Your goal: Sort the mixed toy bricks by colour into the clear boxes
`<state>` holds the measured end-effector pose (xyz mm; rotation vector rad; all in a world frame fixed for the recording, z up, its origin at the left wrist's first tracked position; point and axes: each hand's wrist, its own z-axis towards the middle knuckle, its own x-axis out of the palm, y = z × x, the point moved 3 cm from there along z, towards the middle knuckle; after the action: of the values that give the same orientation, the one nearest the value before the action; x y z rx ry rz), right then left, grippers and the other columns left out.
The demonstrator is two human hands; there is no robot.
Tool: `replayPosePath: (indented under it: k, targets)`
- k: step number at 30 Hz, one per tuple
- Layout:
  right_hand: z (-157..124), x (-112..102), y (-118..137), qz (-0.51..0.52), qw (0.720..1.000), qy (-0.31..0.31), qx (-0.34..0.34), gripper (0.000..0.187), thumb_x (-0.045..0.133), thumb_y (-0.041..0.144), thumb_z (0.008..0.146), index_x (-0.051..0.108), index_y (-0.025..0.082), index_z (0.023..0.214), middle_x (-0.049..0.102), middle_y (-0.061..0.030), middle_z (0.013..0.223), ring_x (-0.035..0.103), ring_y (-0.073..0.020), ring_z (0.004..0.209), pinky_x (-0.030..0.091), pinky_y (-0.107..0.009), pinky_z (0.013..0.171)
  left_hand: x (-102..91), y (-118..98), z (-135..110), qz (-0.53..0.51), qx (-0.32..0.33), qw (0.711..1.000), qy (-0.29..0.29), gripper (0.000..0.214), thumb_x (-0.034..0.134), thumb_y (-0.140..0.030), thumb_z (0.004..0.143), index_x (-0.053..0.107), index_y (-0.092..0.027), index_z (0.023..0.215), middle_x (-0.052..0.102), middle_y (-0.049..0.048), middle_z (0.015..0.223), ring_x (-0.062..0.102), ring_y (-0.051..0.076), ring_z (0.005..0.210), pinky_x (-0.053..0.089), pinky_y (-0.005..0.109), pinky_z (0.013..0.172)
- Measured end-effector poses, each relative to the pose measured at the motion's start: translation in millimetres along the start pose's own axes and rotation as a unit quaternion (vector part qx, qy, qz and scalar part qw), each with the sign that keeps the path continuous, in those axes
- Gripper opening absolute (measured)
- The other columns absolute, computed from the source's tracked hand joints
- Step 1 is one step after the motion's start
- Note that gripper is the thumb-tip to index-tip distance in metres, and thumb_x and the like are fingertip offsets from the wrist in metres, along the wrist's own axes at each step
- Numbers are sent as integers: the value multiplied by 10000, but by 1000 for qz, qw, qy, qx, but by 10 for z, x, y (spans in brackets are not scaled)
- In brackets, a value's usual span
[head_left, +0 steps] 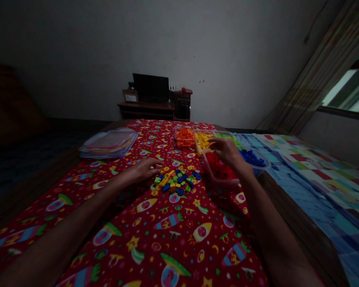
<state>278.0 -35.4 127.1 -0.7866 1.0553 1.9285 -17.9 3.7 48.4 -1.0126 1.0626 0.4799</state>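
Note:
A pile of small mixed-colour plastic bricks (176, 181) lies on a red rocket-print cloth (173, 235). My left hand (145, 169) rests at the pile's left edge, fingers curled toward the bricks; what they pinch is hidden. My right hand (225, 151) hovers over the clear containers, fingers bunched above the yellow-brick tub (202, 140) and the red-brick tub (219, 170). An orange-brick tub (184, 137), a green-brick tub (227, 136) and a blue-brick tub (254, 158) stand around them.
A stack of clear lids or flat trays (109, 143) sits at the left of the cloth. A checked blue mat (305, 171) lies to the right. A low desk with a dark screen (151, 89) stands against the far wall.

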Motion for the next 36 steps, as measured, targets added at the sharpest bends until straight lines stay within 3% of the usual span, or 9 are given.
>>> replayPosePath:
  k: [3,6,8,14,22,26,30,36]
  targets:
    - [-163,505,334,8,990,111,-90,395,439,11,750,664,142,1047,684,-78,840,621,-176,790,482,-295,764,83,-19,-3,-24,12,1000,15,420,493,-415,735,695,-181,1018,721,92,991,666,234,871,523,294,732]
    - [-365,855,465,-26,981,121,-147,427,406,12,799,585,134,1167,624,-137,1082,552,-223,1044,448,-370,906,154,-33,7,-40,22,999,12,434,513,-390,722,681,-190,1069,717,82,1020,658,231,898,524,298,754]
    - [-449,980,475,-46,975,137,-172,396,391,21,830,566,133,1167,583,-146,1136,517,-224,1084,427,-378,943,185,-33,18,-43,25,999,6,429,528,-352,711,676,-203,1086,713,72,1044,650,228,923,517,304,786]
    - [-436,1029,435,-88,968,168,-164,253,411,13,841,595,120,978,585,-129,999,510,-213,948,427,-334,904,250,-27,61,-13,24,999,-18,386,538,-302,715,697,-204,1052,712,71,1004,637,225,896,502,317,801]
    - [-348,1068,415,-49,980,72,-179,235,382,133,913,526,153,1098,554,-135,1074,488,-220,992,416,-385,924,239,-61,51,1,17,998,-63,295,532,-357,758,716,-193,920,708,76,929,635,210,833,506,297,761]
    - [-86,1268,429,-96,976,137,-140,222,429,71,855,588,136,993,606,-136,999,542,-218,939,446,-361,874,240,-45,68,-4,1,996,-92,311,532,-337,762,706,-198,979,709,76,982,634,223,903,501,315,807]
    - [140,1401,484,-103,965,204,-131,232,470,41,792,636,111,939,652,-132,932,590,-204,881,460,-295,806,299,-24,122,9,24,997,-70,357,556,-302,748,687,-192,1062,710,76,948,638,226,877,497,325,805]
    - [185,1338,525,-78,965,230,-99,164,524,53,727,673,109,768,673,-110,745,594,-178,704,448,-260,667,317,10,201,0,22,997,-78,193,587,-242,715,694,-206,871,711,63,902,647,225,865,493,316,798]
